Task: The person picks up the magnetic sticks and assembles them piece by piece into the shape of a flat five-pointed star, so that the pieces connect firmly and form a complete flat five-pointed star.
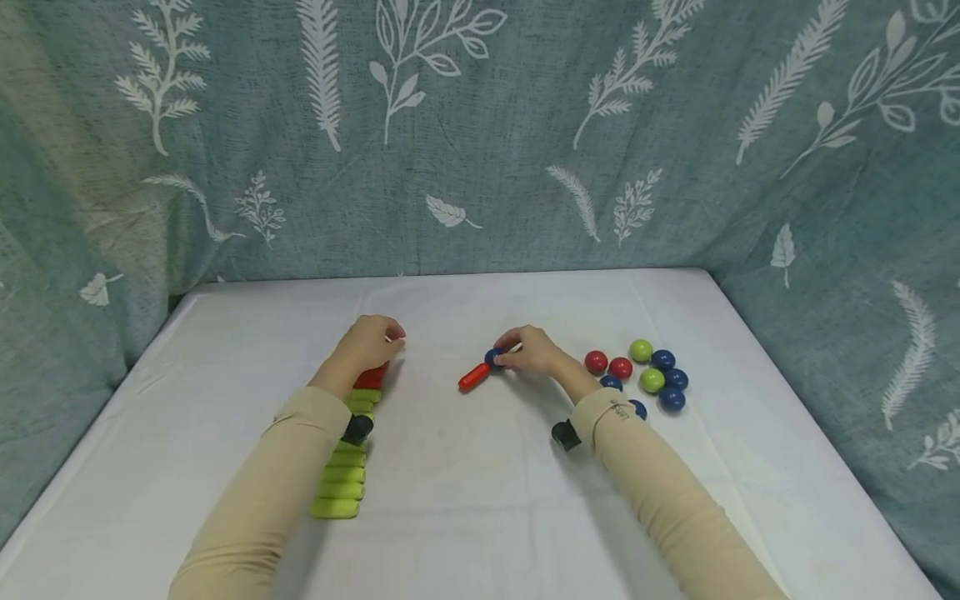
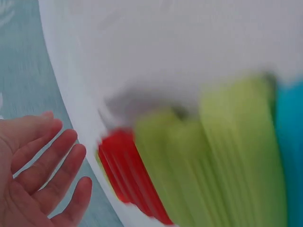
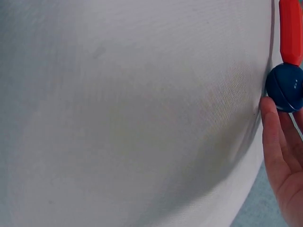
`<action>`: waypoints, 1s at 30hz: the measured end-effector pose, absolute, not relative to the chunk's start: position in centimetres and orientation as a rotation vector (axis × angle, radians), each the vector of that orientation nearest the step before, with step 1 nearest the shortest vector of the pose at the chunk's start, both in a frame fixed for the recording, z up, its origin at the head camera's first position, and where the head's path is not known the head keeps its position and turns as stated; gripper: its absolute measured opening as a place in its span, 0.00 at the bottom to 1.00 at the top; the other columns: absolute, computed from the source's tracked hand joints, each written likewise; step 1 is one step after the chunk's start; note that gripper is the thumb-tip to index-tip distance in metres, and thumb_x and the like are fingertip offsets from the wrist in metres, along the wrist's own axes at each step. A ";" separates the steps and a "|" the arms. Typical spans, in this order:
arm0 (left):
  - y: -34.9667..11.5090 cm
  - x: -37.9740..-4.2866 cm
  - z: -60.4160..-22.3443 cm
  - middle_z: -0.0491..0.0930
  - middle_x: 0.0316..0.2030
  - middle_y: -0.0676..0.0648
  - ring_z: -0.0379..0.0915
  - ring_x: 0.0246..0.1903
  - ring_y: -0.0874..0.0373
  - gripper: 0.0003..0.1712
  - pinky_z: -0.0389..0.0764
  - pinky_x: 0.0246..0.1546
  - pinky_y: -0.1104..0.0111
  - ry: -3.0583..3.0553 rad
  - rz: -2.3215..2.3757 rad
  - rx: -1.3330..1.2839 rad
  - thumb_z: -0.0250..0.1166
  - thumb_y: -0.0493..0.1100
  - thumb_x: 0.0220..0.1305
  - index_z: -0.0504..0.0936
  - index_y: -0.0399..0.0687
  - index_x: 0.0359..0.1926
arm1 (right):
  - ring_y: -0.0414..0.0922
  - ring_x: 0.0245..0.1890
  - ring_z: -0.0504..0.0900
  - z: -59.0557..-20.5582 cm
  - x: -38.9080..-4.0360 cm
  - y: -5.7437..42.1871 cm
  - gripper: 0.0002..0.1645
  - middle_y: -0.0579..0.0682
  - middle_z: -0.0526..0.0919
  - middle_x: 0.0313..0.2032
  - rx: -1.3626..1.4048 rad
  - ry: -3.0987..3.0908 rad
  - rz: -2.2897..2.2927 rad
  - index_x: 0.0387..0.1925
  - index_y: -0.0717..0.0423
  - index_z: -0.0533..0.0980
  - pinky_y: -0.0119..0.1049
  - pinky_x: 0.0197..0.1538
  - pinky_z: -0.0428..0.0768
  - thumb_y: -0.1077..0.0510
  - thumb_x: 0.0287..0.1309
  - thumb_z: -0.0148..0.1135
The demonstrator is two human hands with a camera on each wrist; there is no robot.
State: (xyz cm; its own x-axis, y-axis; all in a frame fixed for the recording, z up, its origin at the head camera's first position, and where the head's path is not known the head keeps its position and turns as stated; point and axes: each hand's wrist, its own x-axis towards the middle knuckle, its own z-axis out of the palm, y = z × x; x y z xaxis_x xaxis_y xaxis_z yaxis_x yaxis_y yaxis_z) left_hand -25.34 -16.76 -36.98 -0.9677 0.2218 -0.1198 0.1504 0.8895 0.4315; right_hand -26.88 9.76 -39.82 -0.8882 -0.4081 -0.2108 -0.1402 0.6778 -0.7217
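Observation:
My right hand (image 1: 529, 350) pinches a dark blue ball (image 3: 285, 88) between thumb and fingers. A red rod (image 1: 474, 377) meets the ball end-on and points away from the hand toward the near left. My left hand (image 1: 371, 340) hovers beside the far end of a row of rods, its fingers loosely bent and nothing in them in the left wrist view. Red rods (image 2: 135, 175) lie at that end of the row, partly hidden by the hand in the head view. Green rods (image 1: 341, 490) continue the row toward me, partly under my left forearm.
Right of my right hand lies a group of loose balls: red (image 1: 620, 368), green (image 1: 652, 381) and several dark blue (image 1: 672, 400). My right sleeve covers part of it. A bright blue piece (image 2: 291, 151) shows at the left wrist view's edge. A patterned curtain (image 1: 480, 167) hangs behind the white-covered table (image 1: 465, 500).

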 end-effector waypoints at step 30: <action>-20.7 -26.3 -38.2 0.70 0.51 0.30 0.67 0.47 0.43 0.18 0.69 0.52 0.53 2.850 0.533 0.087 0.48 0.32 0.66 0.71 0.28 0.54 | 0.44 0.36 0.79 -39.8 -26.8 10.2 0.19 0.58 0.76 0.50 -0.456 2.483 -1.087 0.52 0.64 0.74 0.30 0.37 0.77 0.64 0.58 0.58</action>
